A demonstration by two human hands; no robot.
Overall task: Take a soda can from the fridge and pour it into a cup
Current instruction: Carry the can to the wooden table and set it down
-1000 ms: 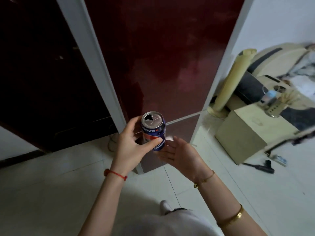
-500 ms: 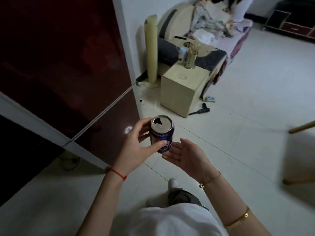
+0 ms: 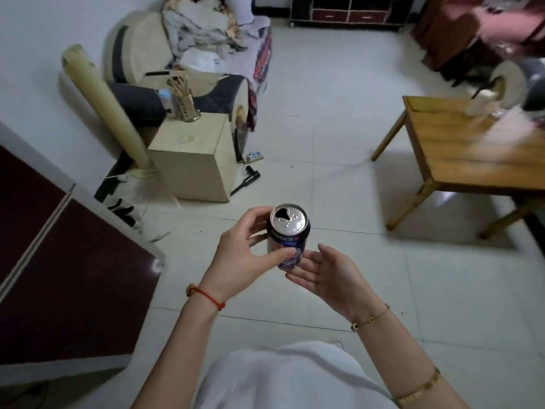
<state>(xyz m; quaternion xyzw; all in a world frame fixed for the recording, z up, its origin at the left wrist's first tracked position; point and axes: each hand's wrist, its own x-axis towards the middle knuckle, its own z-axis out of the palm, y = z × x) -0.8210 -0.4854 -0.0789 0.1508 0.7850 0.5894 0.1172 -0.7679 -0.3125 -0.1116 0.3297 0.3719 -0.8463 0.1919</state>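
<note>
Aluminium shows bright on the soda can (image 3: 288, 236), already opened and upright in front of me, where my left hand (image 3: 244, 255) pinches it between thumb and fingers while my right hand (image 3: 327, 276) lies spread, palm up, just beside its base. A second ago the dark red fridge (image 3: 59, 261) filled my view; now it sits off to the left and the wooden table (image 3: 460, 149) has appeared on the right. I judge fetching done and pouring next, though I can make out no cup.

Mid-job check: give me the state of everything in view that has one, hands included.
soda can: upright, top already open, off the floor in a hand.
left hand: closed around the can's side.
right hand: open, palm up, just under and beside the can's base; contact unclear.
fridge door: shut.
wooden table: blurred; no cup can be made out on it.
</note>
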